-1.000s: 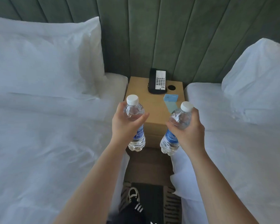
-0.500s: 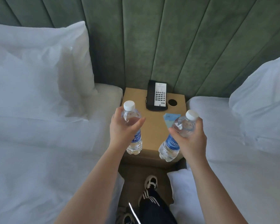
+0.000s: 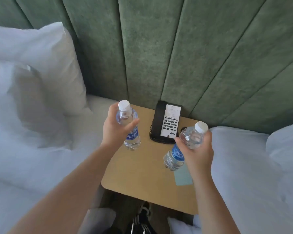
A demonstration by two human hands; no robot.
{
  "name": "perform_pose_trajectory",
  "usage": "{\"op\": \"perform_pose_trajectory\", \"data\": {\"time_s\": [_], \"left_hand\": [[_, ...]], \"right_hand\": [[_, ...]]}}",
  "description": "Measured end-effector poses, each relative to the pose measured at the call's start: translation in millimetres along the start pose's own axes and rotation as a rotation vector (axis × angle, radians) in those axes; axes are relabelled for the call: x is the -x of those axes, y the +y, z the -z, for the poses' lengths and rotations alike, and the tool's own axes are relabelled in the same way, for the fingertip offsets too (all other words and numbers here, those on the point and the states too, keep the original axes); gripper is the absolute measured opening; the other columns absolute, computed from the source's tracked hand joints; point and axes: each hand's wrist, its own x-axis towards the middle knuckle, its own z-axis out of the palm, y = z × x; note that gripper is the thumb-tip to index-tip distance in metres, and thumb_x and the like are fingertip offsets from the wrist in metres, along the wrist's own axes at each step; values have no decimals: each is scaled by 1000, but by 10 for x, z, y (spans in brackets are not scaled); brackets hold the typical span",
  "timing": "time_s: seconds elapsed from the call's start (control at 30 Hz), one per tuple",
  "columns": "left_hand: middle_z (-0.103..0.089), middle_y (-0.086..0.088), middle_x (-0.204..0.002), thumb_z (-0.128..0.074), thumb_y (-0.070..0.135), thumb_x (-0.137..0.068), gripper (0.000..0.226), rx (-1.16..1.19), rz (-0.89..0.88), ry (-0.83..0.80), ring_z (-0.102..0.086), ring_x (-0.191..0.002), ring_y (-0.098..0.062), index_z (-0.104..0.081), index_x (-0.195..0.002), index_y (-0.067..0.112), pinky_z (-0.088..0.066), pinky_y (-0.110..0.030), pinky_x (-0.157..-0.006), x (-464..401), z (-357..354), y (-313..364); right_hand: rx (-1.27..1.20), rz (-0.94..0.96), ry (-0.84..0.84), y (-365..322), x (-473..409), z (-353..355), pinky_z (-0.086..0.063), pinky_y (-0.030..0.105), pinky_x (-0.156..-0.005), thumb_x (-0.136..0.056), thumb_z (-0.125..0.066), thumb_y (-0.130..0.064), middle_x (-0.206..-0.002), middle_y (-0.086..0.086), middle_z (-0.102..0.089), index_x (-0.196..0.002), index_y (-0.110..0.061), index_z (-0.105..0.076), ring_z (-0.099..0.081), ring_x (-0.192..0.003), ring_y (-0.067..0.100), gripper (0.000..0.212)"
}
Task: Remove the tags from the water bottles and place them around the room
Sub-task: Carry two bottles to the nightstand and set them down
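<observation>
My left hand [image 3: 116,130] grips a clear water bottle [image 3: 131,140] with a white cap and blue label, held nearly upright over the left part of the wooden nightstand [image 3: 139,174]. My right hand [image 3: 199,152] holds a second water bottle [image 3: 174,157] of the same kind, tilted with its cap up to the right, above the nightstand's right side. No tag shows on either bottle. A pale blue card [image 3: 183,179] lies on the nightstand under the right bottle, partly hidden by my right hand.
A black telephone [image 3: 166,124] with a white keypad stands at the back of the nightstand against the green padded headboard [image 3: 159,48]. White beds with pillows [image 3: 32,78] flank the nightstand on both sides. My shoe [image 3: 142,215] shows on the floor below.
I have stepped closer, so the nightstand now lies under both bottles. Both hands have moved forward over its top, still holding the bottles.
</observation>
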Motion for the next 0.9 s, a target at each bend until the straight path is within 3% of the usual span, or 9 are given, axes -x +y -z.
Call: {"op": "perform_pose_trajectory", "data": {"time_s": [0.17,0.27,0.4,0.57,0.7,0.8,0.9], "left_hand": [[-57,19,-100,-83,32,-71,62,-14,108,27,-57,-86,18,-39,-114,25,-48,-22,-70,-865,-387,-379],[-57,15,-103,-84,31,-68,62,-50,161,-7,-61,-93,4,-41,-112,22,-50,-25,-71,-1339,-556,-636],[-63,0,-113,-85,31,-63,67,-53,184,-79,-64,-102,-14,-42,-112,19,-57,-33,-78,-1834,-708,-968],[-61,6,-105,-86,29,-62,65,-48,216,-115,-64,-93,-8,-43,-109,22,-52,-23,-66,-2262,-795,-1220],[-58,7,-98,-84,29,-58,64,-62,250,-182,-62,-88,-6,-41,-105,24,-52,-25,-65,-2422,-861,-1385],[-59,8,-97,-81,31,-53,62,-43,256,-210,-62,-88,-6,-41,-100,28,-58,-33,-75,-2475,-883,-1488],[-60,5,-107,-79,35,-53,60,-46,204,-225,-62,-98,-10,-44,-101,34,-57,-41,-87,-2460,-849,-1543]], "right_hand": [[36,30,-25,164,-690,-175,-38,0,-62,-66,-85,-25,-88,-37,-58,-90,-53,-44,-58,-82,-14,55],[46,13,-19,263,-1029,-291,-43,8,-65,-67,-84,-29,-88,-34,-60,-93,-48,-43,-59,-84,-12,53],[48,-8,14,440,-1302,-445,-42,14,-69,-65,-84,-37,-92,-28,-59,-110,-36,-44,-57,-87,-14,60],[51,-39,56,639,-1410,-549,-42,18,-71,-61,-82,-46,-92,-43,-57,-116,-44,-43,-56,-87,-18,67],[59,-57,94,770,-1417,-641,-41,18,-71,-56,-79,-53,-96,-30,-61,-110,-46,-43,-59,-88,-9,65],[67,-62,103,877,-1431,-709,-42,19,-72,-60,-85,-44,-102,-18,-63,-115,-42,-44,-61,-92,0,68],[78,-63,102,923,-1447,-776,-40,13,-69,-62,-87,-39,-98,-26,-62,-113,-42,-45,-58,-89,-14,66]]}}
